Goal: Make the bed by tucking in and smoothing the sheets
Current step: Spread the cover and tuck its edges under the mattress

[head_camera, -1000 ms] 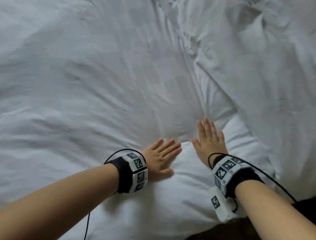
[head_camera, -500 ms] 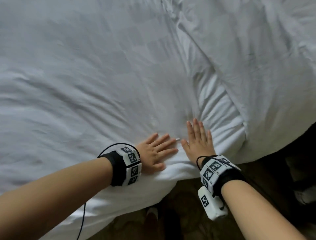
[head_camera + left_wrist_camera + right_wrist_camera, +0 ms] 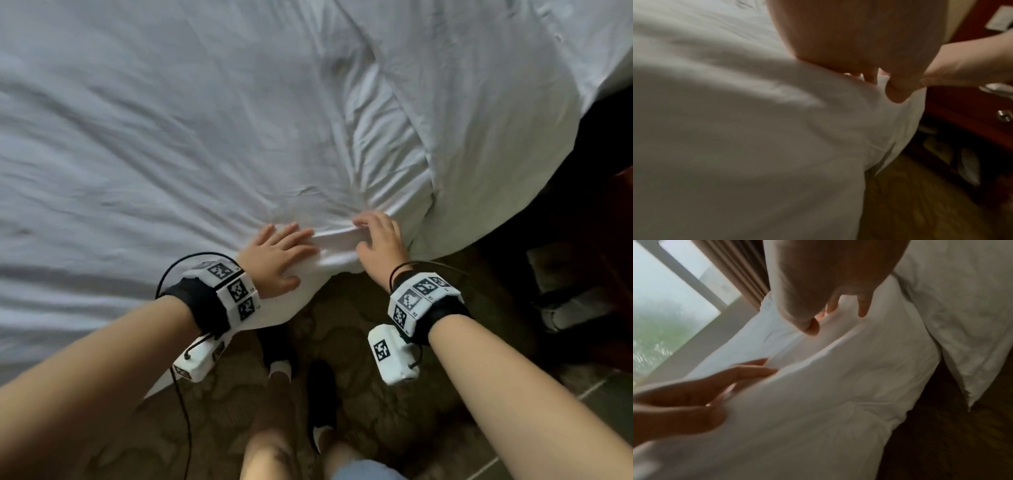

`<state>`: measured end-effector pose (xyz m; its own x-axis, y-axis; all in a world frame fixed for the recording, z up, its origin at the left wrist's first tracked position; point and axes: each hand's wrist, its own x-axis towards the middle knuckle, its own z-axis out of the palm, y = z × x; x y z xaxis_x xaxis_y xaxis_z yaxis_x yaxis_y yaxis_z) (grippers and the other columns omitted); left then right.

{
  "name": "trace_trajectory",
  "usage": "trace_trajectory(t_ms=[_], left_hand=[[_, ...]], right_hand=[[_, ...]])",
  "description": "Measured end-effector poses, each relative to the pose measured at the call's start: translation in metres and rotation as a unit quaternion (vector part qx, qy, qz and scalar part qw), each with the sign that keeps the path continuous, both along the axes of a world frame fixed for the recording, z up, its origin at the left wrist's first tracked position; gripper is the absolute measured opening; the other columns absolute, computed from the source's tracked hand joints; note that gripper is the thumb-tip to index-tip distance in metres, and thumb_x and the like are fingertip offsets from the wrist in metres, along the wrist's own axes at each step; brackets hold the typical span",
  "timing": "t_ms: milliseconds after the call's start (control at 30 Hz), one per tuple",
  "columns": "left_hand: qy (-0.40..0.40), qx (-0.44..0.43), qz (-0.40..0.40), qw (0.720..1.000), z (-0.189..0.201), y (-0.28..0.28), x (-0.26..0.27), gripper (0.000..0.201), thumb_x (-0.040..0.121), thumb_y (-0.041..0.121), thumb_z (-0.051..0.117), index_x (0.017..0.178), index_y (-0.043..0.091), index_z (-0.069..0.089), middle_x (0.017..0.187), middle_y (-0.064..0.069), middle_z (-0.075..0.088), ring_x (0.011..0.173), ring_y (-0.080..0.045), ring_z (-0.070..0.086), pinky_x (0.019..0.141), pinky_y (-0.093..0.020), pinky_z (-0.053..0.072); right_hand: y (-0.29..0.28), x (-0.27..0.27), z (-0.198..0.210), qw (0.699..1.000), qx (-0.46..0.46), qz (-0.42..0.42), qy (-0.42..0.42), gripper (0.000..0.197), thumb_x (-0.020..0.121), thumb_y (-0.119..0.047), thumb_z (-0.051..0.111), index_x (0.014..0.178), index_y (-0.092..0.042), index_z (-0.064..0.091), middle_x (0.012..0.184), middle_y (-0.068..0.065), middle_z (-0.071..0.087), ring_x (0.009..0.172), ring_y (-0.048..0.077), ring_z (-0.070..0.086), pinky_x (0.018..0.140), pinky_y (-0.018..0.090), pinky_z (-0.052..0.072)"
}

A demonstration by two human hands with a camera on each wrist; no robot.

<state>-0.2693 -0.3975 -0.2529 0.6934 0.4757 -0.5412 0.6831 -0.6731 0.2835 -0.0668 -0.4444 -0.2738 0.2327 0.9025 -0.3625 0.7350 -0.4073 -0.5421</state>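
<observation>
A wrinkled white sheet [image 3: 205,137] covers the bed, whose near corner lies between my hands. My left hand [image 3: 284,251] lies flat on the sheet at the corner, fingers straight and pointing right. In the left wrist view its palm [image 3: 859,40] presses the cloth. My right hand [image 3: 376,236] sits just to the right, fingers curled into a raised fold of the sheet [image 3: 838,386]; creases fan out from it. The right wrist view shows its thumb and fingertips [image 3: 863,309] digging in on either side of the ridge, with the left hand [image 3: 705,386] nearby.
A thick white duvet [image 3: 496,102] lies over the bed's right side and hangs off the edge. Below the corner are patterned carpet [image 3: 376,428] and my feet [image 3: 322,394]. A dark red wooden cabinet [image 3: 972,113] stands on the right. A window and curtain [image 3: 674,321] are beyond the bed.
Both hands have slid back over the sheet to the bed's near corner. The right hand went from flat to curled round a fold. The floor has come into view.
</observation>
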Motion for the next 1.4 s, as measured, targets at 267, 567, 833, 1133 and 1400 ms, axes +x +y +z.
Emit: trace_trajectory(t_ms=[267,567,833,1133,1400], left_hand=[[-0.160,0.001,0.264,0.951,0.009,0.025,0.043,0.033,0.091,0.016,0.050,0.123,0.017,0.058,0.142,-0.004,0.037,0.130,-0.023,0.038,0.107,-0.033,0.031],[-0.135,0.053,0.267,0.953,0.005,0.040,0.085,0.028,0.089,0.015,0.049,0.115,0.017,0.060,0.135,-0.006,0.038,0.127,-0.025,0.036,0.105,-0.035,0.030],[-0.038,0.063,0.127,0.989,-0.005,0.041,0.083,0.066,0.091,0.030,0.048,0.148,0.033,0.017,0.159,0.004,0.003,0.147,-0.020,-0.004,0.117,-0.044,-0.004],[0.018,0.104,0.052,0.993,-0.039,0.038,0.076,0.094,0.085,0.055,0.049,0.147,0.033,-0.018,0.154,0.002,-0.027,0.141,-0.021,-0.027,0.109,-0.045,-0.022],[0.012,0.133,0.052,0.990,-0.047,0.036,0.072,0.097,0.083,0.056,0.050,0.146,0.034,-0.019,0.154,0.003,-0.028,0.141,-0.021,-0.027,0.107,-0.045,-0.024]], right_hand=[[0.053,0.051,-0.008,0.859,-0.062,-0.459,0.218,0.075,0.074,-0.050,0.052,0.132,-0.003,0.040,0.132,0.017,0.050,0.117,0.037,0.053,0.098,0.050,0.044],[0.047,0.072,-0.003,0.923,-0.075,-0.377,-0.023,0.040,0.097,-0.024,0.038,0.115,0.004,0.060,0.120,0.024,0.060,0.112,0.035,0.057,0.088,0.037,0.045],[0.036,0.068,-0.021,0.859,-0.051,-0.460,0.219,0.029,0.092,-0.017,0.035,0.086,-0.002,0.059,0.080,0.020,0.063,0.066,0.033,0.060,0.075,0.049,0.054],[0.040,0.062,-0.034,0.844,-0.143,-0.388,0.340,0.038,0.100,-0.019,0.033,0.135,-0.005,0.042,0.134,0.012,0.051,0.114,0.029,0.058,0.083,0.034,0.053],[0.029,0.053,-0.061,0.868,-0.096,-0.461,0.158,0.035,0.093,-0.009,0.040,0.122,0.004,0.053,0.128,0.022,0.055,0.118,0.035,0.053,0.096,0.037,0.042]])
